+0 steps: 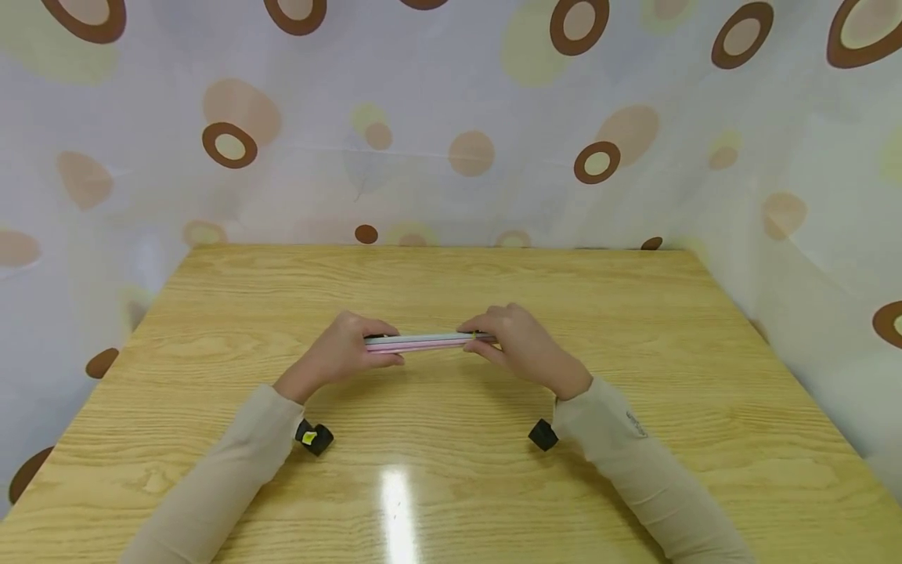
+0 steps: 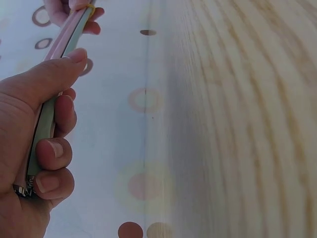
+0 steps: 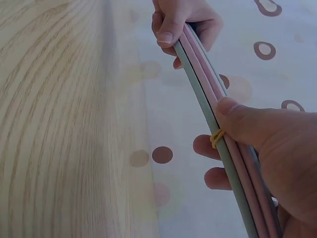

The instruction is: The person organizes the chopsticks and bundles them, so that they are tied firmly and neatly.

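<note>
Both hands hold a bundle of slim pink and pale green pencils level, out in front of the body. My left hand grips one end, its thumb along one side and its fingers curled round the other. Metal-coloured pencil ends show beside the left palm. Toward the other end, my right hand grips the bundle between thumb and fingers. A yellow rubber band circles the pencils right at the right thumb and fingers. The far tips are hidden by the right hand.
Below the hands lies a wood-grain table. A patterned curtain of brown and yellow circles hangs behind it and along the sides. Small black devices sit at both sleeve cuffs.
</note>
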The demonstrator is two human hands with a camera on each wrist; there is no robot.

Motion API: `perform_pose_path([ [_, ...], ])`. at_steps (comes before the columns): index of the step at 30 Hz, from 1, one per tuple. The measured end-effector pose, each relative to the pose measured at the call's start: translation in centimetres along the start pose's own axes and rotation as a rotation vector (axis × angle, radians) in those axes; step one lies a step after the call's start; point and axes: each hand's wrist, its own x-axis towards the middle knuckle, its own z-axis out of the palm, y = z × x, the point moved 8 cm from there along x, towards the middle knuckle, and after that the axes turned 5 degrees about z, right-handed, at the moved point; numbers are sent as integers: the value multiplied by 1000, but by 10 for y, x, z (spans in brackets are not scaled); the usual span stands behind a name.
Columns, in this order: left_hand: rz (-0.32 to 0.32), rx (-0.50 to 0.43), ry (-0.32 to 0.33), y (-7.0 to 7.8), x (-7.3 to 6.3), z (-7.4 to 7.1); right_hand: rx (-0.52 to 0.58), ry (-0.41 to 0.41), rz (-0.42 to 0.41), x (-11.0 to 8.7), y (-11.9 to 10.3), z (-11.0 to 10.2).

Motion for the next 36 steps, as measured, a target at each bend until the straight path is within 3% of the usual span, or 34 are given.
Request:
perform_pose_path([
  [13, -52, -3, -2, -6, -1, -2, 132, -90, 83, -3, 21, -3],
  [31, -48, -37, 6, -5, -1, 4, -28, -32, 10, 1, 3, 0],
  [36, -12, -12, 9, -2, 0, 9, -72, -44, -18, 2, -5, 9],
])
